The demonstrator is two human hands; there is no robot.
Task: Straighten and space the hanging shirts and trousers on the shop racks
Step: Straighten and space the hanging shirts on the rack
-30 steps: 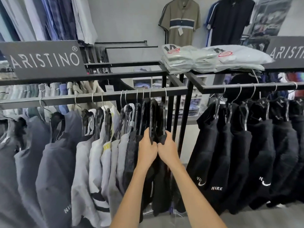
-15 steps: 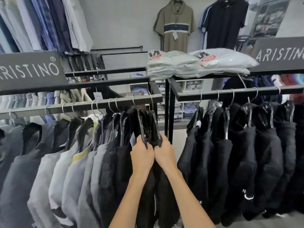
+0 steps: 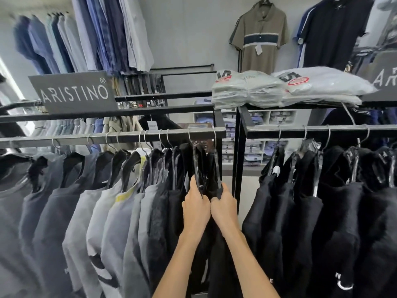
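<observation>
Shifted rightward along the rail (image 3: 111, 137), both hands clasp black shirts at its right end: left hand (image 3: 196, 208) and right hand (image 3: 224, 208) each grip one, hangers directly above them.

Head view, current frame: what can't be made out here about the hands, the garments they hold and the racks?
- Fingertips of the left hand and right hand: buried in the black garments, so the exact grip is unclear.
- Hems of those garments: hidden behind the forearms and cut off by the bottom edge.
- Left rail: far end runs out of frame.
- Hanging shirts upper left: motion-blurred.
- Price tag on the olive polo: too small to read.
</observation>
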